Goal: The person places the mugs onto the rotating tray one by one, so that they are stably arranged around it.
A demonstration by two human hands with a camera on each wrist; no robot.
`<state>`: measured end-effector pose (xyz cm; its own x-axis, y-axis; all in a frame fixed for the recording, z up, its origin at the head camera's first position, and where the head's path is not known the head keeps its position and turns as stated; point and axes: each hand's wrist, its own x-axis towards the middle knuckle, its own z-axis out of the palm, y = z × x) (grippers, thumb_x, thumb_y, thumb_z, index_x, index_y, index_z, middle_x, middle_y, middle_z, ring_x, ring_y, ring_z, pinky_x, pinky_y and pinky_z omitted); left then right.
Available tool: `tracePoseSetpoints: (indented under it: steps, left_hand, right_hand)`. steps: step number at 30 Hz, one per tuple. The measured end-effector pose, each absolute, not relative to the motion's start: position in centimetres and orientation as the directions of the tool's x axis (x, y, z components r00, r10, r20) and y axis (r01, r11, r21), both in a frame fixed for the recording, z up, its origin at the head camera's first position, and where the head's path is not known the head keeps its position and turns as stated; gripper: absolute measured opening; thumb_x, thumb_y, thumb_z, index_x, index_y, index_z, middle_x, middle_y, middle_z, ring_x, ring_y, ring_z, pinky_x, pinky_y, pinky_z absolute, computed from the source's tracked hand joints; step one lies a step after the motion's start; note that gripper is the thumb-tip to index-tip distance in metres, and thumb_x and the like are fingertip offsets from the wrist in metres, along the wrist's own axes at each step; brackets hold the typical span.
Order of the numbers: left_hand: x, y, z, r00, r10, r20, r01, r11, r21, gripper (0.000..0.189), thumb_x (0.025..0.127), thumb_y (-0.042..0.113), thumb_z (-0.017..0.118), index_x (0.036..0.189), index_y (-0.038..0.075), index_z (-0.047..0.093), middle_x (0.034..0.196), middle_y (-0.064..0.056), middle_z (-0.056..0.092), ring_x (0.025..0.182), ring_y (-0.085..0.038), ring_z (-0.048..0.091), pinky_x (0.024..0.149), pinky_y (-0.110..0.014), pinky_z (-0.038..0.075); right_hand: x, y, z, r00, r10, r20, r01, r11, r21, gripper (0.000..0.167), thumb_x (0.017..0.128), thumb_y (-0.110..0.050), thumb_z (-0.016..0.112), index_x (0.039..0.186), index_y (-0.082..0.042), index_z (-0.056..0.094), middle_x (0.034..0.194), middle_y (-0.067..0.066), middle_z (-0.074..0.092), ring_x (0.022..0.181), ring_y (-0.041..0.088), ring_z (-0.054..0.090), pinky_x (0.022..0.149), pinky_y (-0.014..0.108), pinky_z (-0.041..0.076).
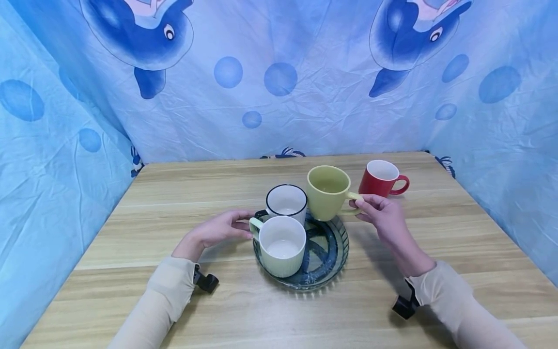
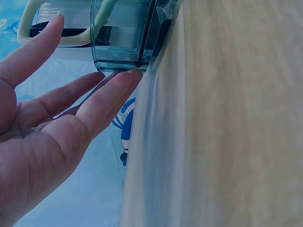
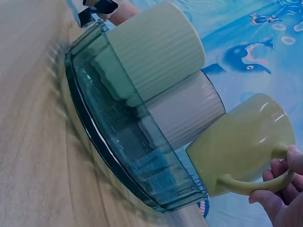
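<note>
My right hand (image 1: pixel 380 216) grips the handle of a yellow-green mug (image 1: pixel 324 198). That mug leans slightly at the back right of a round, clear blue-green glass tray (image 1: pixel 342 259), its base close to the rim in the right wrist view. In the tray stand a pale green ribbed mug (image 1: pixel 281 264) at the front and a white mug with a dark rim (image 1: pixel 286 201) behind it. Fingers of my left hand (image 1: pixel 220 229) extend to the left side of the tray, with fingertips right at the glass in the left wrist view; the thumb is raised near the pale green handle.
A red mug (image 1: pixel 374 185) with a white inside stands on the wooden table (image 1: pixel 196 300) behind my right hand. Blue cloth (image 1: pixel 279 121) with whale prints hangs along the back and sides. Each wrist carries a small black camera (image 1: pixel 405 307).
</note>
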<state>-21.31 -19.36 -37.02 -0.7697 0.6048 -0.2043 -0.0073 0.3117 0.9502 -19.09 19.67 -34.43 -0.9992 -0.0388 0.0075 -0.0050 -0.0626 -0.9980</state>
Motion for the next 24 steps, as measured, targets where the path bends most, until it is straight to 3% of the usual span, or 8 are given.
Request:
tracePoseSetpoints:
  steps: [5,11,16,24]
  left_hand:
    - [-21.3,-19.3,-37.0,-0.764,0.616,-0.193,-0.004,0.296,0.955,0.067,0.087,0.003,0.067,0.142,-0.014,0.032,0.137,-0.032,0.048,0.121,-0.030,0.058,0.100,-0.029,0.052]
    - [-21.3,-19.3,-37.1,-0.764,0.616,-0.195,-0.011,0.289,0.957,0.069,0.087,0.001,0.066,0.144,-0.014,0.029,0.139,-0.032,0.046,0.118,-0.025,0.060,0.098,-0.027,0.053]
    - [-21.4,-19.2,-37.1,-0.770,0.606,-0.200,-0.013,0.298,0.955,0.068,0.087,0.001,0.066,0.144,-0.013,0.030,0.139,-0.031,0.046,0.120,-0.028,0.059,0.100,-0.030,0.052]
    - [-21.5,-19.3,-37.3,-0.768,0.610,-0.196,-0.009,0.296,0.955,0.067,0.087,0.001,0.066,0.143,-0.014,0.031,0.137,-0.031,0.048,0.117,-0.025,0.061,0.099,-0.029,0.053]
  right_hand:
    - [-19.0,19.3,-34.7,-0.998,-0.048,0.029,-0.025,-0.077,-0.997,0.017,0.093,-0.012,0.064,0.088,-0.027,0.071,0.083,-0.013,0.073,0.082,0.000,0.070,0.072,0.015,0.059]
    - [-18.7,19.4,-34.7,-0.999,-0.042,0.003,-0.002,-0.016,-1.000,0.007,0.092,-0.018,0.066,0.097,-0.021,0.070,0.086,-0.015,0.073,0.084,0.002,0.070,0.076,0.016,0.059]
    - [-18.1,19.8,-34.7,-0.999,-0.036,-0.027,0.025,0.062,-0.998,0.022,0.092,-0.023,0.067,0.109,-0.010,0.067,0.088,-0.016,0.072,0.087,0.001,0.069,0.078,0.016,0.058]
    - [-16.9,20.1,-35.1,-0.999,-0.052,-0.013,0.011,0.053,-0.999,0.009,0.092,-0.019,0.067,0.100,-0.019,0.070,0.089,-0.016,0.073,0.088,0.002,0.069,0.078,0.017,0.059]
